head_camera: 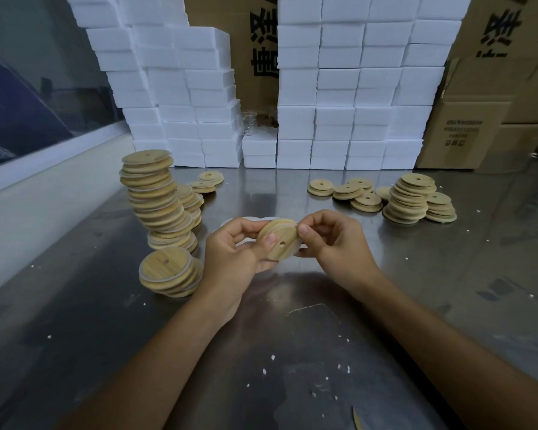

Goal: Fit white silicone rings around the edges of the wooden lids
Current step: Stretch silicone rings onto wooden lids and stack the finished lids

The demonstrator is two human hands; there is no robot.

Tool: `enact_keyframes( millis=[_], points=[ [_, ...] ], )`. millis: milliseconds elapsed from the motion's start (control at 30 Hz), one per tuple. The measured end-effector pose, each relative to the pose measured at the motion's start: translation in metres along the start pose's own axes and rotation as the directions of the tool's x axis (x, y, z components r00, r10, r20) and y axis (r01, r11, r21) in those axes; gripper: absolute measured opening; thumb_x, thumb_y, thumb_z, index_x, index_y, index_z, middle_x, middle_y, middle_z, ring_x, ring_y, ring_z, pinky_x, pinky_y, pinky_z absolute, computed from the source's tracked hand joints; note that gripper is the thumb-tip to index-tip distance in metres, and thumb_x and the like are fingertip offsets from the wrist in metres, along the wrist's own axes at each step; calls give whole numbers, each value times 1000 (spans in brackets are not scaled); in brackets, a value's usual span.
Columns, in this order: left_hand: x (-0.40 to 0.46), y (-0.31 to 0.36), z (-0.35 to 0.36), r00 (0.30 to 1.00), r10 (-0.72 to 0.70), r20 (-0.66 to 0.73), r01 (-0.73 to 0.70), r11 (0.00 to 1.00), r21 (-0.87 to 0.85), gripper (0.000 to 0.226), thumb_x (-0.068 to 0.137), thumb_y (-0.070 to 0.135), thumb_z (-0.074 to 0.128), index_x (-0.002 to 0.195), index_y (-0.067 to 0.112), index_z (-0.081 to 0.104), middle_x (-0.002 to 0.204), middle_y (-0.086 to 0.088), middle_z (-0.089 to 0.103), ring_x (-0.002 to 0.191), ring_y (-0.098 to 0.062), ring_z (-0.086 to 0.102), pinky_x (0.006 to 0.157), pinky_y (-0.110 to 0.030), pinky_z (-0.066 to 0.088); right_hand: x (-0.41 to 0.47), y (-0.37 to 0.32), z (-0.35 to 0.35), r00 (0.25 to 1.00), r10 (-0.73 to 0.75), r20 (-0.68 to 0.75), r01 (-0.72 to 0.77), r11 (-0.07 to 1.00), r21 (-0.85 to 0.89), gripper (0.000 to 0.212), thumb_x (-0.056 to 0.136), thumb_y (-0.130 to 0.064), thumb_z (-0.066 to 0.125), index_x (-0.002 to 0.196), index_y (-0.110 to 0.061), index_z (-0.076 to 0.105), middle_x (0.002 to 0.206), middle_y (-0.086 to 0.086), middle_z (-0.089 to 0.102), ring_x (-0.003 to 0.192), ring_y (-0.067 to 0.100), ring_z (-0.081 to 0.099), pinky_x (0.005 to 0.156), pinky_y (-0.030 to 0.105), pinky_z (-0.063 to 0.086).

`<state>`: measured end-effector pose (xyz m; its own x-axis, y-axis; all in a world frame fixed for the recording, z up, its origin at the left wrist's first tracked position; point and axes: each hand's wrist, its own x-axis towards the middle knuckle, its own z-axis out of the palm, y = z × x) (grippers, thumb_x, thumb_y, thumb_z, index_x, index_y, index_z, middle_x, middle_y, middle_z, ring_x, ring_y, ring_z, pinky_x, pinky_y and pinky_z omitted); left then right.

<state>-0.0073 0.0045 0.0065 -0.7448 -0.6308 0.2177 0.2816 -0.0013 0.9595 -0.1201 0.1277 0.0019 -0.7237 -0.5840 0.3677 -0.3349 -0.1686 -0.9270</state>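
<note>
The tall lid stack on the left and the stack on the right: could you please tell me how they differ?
The tall left stack is higher and leans unevenly; the right stack is shorter and steadier. White rings edge the left stack's lids; the right stack's lids look bare. Both are round wooden lids with a small hole, on the metal table.

Round wooden lid (279,240) held above the steel bench (292,336): far and lower edges covered by the left hand (233,259) and right hand (333,240), so how far the white silicone ring (300,245) sits around the rim can't be told. Loose pale rings (246,219) behind the left hand mostly hidden, count unclear. Clear glass item (247,122) in the gap between the white foam blocks (354,88) is blurred. Black print on the brown cardboard boxes (466,131) partly blocked, partly cut by the top edge. Both forearms cut off at the bottom edge.
</note>
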Motion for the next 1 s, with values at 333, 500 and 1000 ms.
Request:
enact_keyframes(
  millis=[333, 500, 1000],
  points=[
    [0, -1, 1, 993, -113, 18, 114, 992, -59, 11, 87, -4, 65, 97, 1, 63, 111, -17, 68, 97, -30, 71, 81, -51, 59, -2, -3, 5, 998, 44, -41, -45, 999, -26, 16, 98, -3, 55, 83, -8, 59, 79, 11, 70, 72, 15, 73, 63, 27, 60],
    [2, -2, -1, 991, -131, 16, 132, 987, -89, 9, 88, -4, 63, 94, 3, 64, 103, -15, 70, 93, -28, 73, 75, -48, 60, -1, -4, 2, 999, 36, -12, -37, 998, -49, 16, 96, -2, 57, 82, -9, 60, 76, 7, 71, 71, 16, 73, 64, 29, 60],
    [3, 0, 0, 975, -218, 46, 223, 946, -236, 5, 92, -4, 56, 93, 0, 59, 105, -22, 68, 94, -33, 72, 71, -50, 59, -2, -3, 3, 999, 49, -13, -49, 999, -12, 14, 96, -2, 57, 84, -6, 62, 74, 8, 71, 66, 12, 72, 63, 25, 59]
  ],
)
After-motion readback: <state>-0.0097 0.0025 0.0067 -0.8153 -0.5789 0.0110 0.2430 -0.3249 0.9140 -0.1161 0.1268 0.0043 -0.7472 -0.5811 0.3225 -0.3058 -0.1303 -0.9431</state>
